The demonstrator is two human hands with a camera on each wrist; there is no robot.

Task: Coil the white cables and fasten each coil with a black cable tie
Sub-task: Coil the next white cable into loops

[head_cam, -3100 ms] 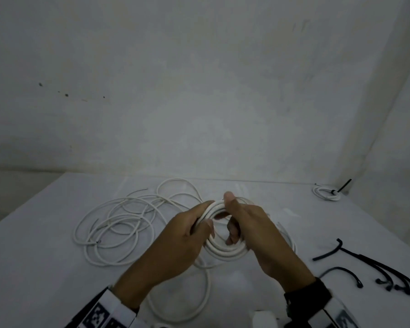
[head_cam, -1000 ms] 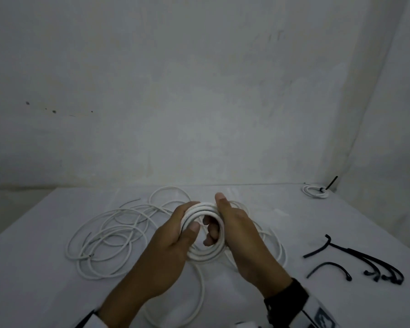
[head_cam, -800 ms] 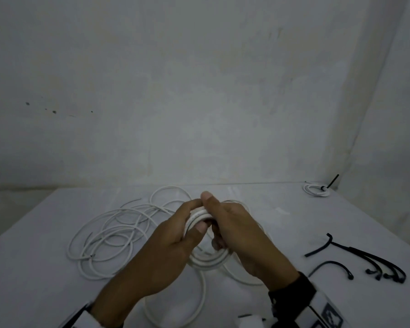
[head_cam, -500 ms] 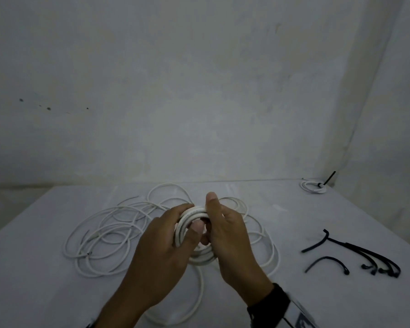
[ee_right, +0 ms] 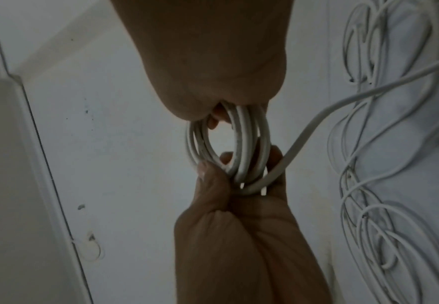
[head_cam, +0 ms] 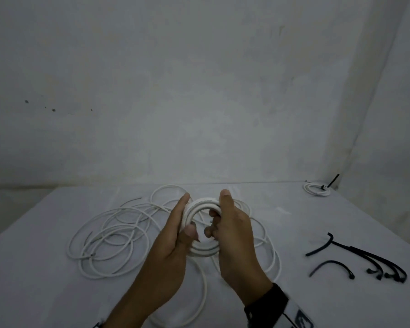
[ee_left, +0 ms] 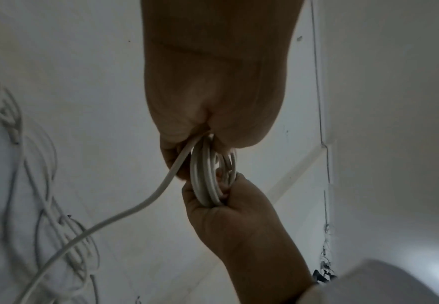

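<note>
Head view. The coil (head_cam: pixel 200 227), several turns of white cable, is held upright above the table (head_cam: pixel 33 292). The left hand (head_cam: pixel 173 235) grips the coil's left side, thumb curled through its opening; the right hand (head_cam: pixel 232 230) grips the right side, thumb on top, fingers hooked through the opening. Left of the coil lies a heap of loose cable (head_cam: pixel 109 237); an unwound length (head_cam: pixel 199 301) loops on the table nearer the camera than the coil. Well to the right of the coil lie the black cable ties (head_cam: pixel 365 259). Far right of the coil, at the table's back corner, sits a finished coil (head_cam: pixel 316 188) with a black tie.

Left wrist view. The coil (ee_left: pixel 207 176) appears edge-on, pinched between both hands. The free strand (ee_left: pixel 135 207) leaves its left side and runs down toward the loose heap.

Right wrist view. The left hand's fingers (ee_right: pixel 213 179) close on the coil's lower part (ee_right: pixel 241 144), trapping the free strand (ee_right: pixel 317 117) where it departs to the right.

Technique, as a judgement: winding appears unfinished. Each new turn should be laid flat against the others, one hand always clamping the bundle so the springy turns cannot open. The strand should be fed in without twist, and a tie fetched only once the end is wound in.
</note>
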